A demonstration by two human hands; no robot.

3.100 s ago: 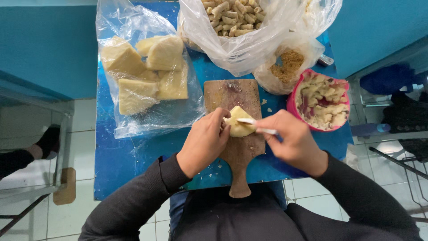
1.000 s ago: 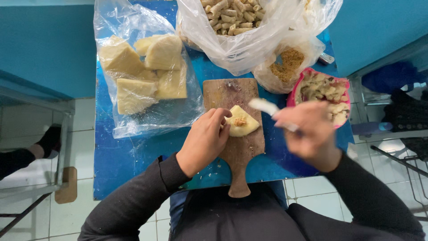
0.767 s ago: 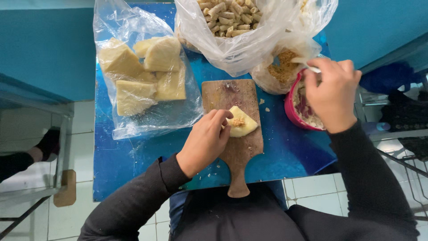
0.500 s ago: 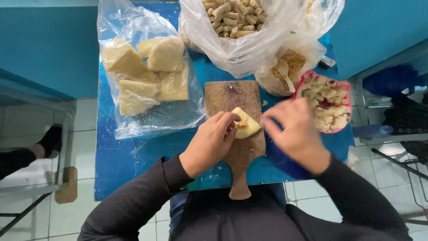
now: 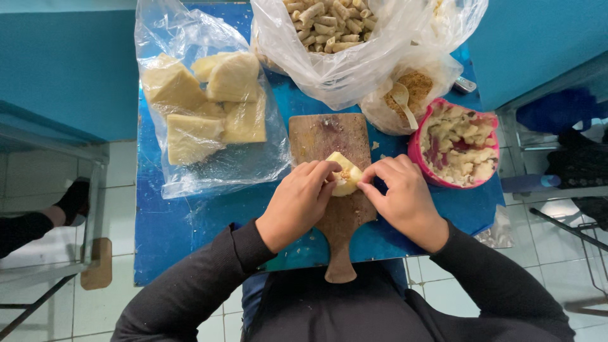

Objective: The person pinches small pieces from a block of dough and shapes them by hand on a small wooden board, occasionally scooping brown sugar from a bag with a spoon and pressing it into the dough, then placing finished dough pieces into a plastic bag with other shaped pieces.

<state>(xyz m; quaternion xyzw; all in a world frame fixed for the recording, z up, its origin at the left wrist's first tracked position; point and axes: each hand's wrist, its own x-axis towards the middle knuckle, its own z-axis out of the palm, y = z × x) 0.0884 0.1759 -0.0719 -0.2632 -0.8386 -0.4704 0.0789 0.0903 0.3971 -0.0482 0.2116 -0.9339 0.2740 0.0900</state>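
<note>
We are working at the middle of the frame, where a small pale yellow piece of soft dough with a brown filling (image 5: 345, 178) is lying on a brown wooden paddle-shaped cutting board (image 5: 334, 209). Our left hand (image 5: 297, 204) is pinching its left edge, and our right hand (image 5: 400, 200) is pinching its right edge, so both grips are closed on the piece with fingertips only. It is looking light, soft and easily torn, so we judge it best taken by the thin rim, gently, keeping pressure off the filled centre.

The board is resting on a blue table (image 5: 190, 221). At the upper left, a clear plastic bag of large pale yellow blocks (image 5: 202, 114) is lying open. At the top centre, a clear bag of small tan rolls (image 5: 329, 25) is sitting. At the right, a round pink bowl of pale mashed lumps (image 5: 457, 151) is standing beside a small bag of brown crumbs with a pale spoon (image 5: 405, 101).
</note>
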